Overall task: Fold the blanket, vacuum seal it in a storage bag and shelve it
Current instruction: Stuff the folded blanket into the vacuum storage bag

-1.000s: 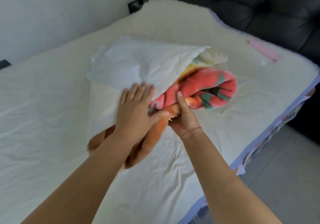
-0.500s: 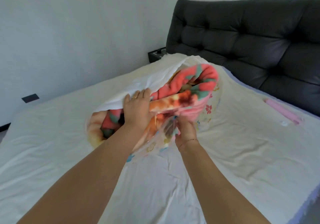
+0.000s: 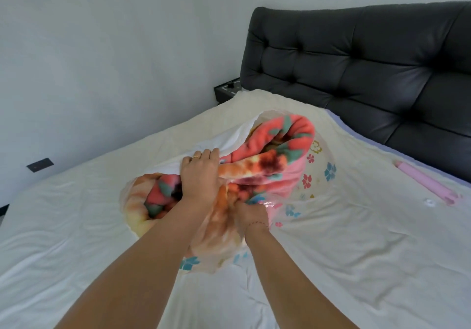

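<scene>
Left hand (image 3: 200, 178) fingers gripping blanket (image 3: 285, 137), right hand (image 3: 251, 214) clutching storage bag (image 3: 318, 175) beneath it

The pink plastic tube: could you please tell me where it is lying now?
In the head view, the pink plastic tube lies far right on the cream sheet, near the dark headboard, apart from the flowered storage bag.

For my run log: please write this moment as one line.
step: bagging blanket | left hand: grips blanket | right hand: grips storage bag | place: bed
</scene>
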